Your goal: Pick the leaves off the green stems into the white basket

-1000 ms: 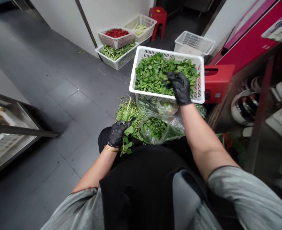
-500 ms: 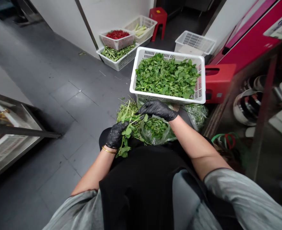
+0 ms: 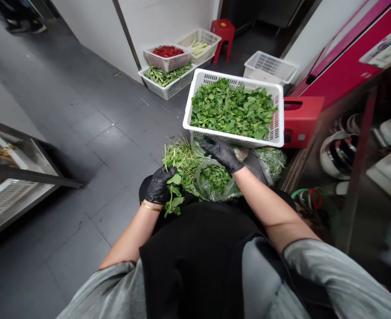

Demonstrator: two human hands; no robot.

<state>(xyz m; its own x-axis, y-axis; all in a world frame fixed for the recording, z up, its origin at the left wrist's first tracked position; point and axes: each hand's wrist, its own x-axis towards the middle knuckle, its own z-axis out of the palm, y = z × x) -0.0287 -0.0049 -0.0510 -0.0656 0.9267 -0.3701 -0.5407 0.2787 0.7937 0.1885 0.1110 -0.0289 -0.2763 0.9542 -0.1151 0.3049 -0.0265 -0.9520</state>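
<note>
My left hand (image 3: 160, 185), in a black glove, is closed around leafy sprigs (image 3: 173, 201); their leaves hang below the fingers, over my black-clad lap. My right hand (image 3: 211, 148), likewise gloved, is at the near wall of a white basket (image 3: 189, 106), fingers extended. I cannot tell whether it grips anything or touches that wall. The basket holds a broad heap of green leaves (image 3: 231, 108). A tangle of thin stems (image 3: 183, 157) lies just beyond my left hand. To its right, below my right hand, a clear plastic bag (image 3: 228, 192) stands open with greens (image 3: 213, 174) inside. A red plastic item (image 3: 303, 122) is just beside the basket's right end. Near the wall, red chillies (image 3: 168, 51) fill a smaller basket (image 3: 168, 63), set above cut green vegetables (image 3: 164, 76).
</note>
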